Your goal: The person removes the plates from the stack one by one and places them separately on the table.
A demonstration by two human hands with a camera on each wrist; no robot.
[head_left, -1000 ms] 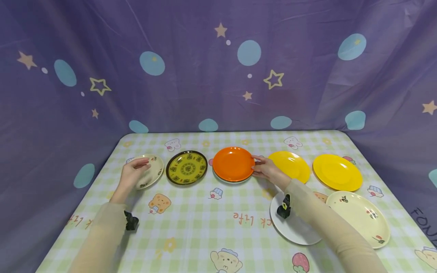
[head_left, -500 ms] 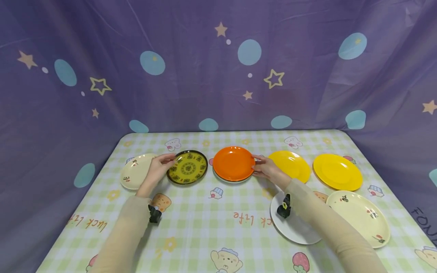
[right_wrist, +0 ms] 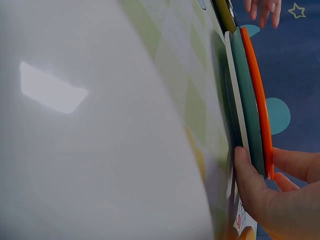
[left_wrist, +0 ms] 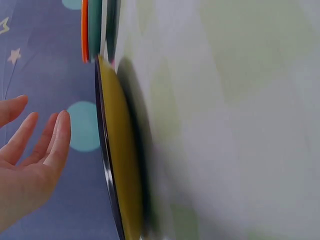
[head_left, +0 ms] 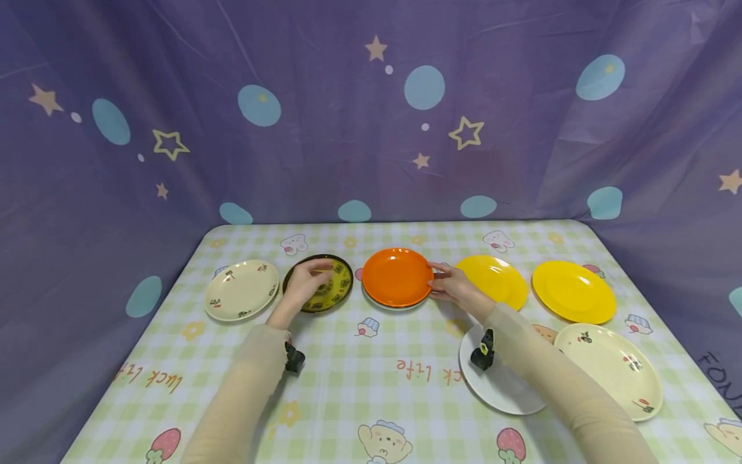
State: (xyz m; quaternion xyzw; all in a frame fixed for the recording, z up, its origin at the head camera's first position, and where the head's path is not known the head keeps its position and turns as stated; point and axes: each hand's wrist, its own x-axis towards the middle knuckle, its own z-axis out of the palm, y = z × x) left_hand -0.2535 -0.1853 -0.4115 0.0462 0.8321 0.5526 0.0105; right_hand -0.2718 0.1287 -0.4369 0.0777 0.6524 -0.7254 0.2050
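My right hand (head_left: 455, 285) pinches the right edge of a small stack at mid-table, thumb on one face and fingers on the other. An orange plate (head_left: 397, 276) tops this stack; in the right wrist view a dark green plate (right_wrist: 248, 100) and a white plate (right_wrist: 235, 75) show beneath it. Over the dark-rimmed, olive-yellow patterned plate (head_left: 339, 290) hovers my left hand (head_left: 305, 283), its fingers loosely bent and holding nothing. The left wrist view shows a gap between those fingers and the patterned plate's rim (left_wrist: 106, 165).
A cream plate (head_left: 240, 293) with small prints lies at far left. To the right are two yellow plates (head_left: 493, 280), (head_left: 574, 291) set side by side. Nearer me, a white plate (head_left: 493, 393) lies partly under my right sleeve, beside a larger cream plate (head_left: 614, 370).
My left hand has moved rightward from over the left cream plate to over the patterned plate. The right hand keeps its grip on the stack, which has stayed in place.
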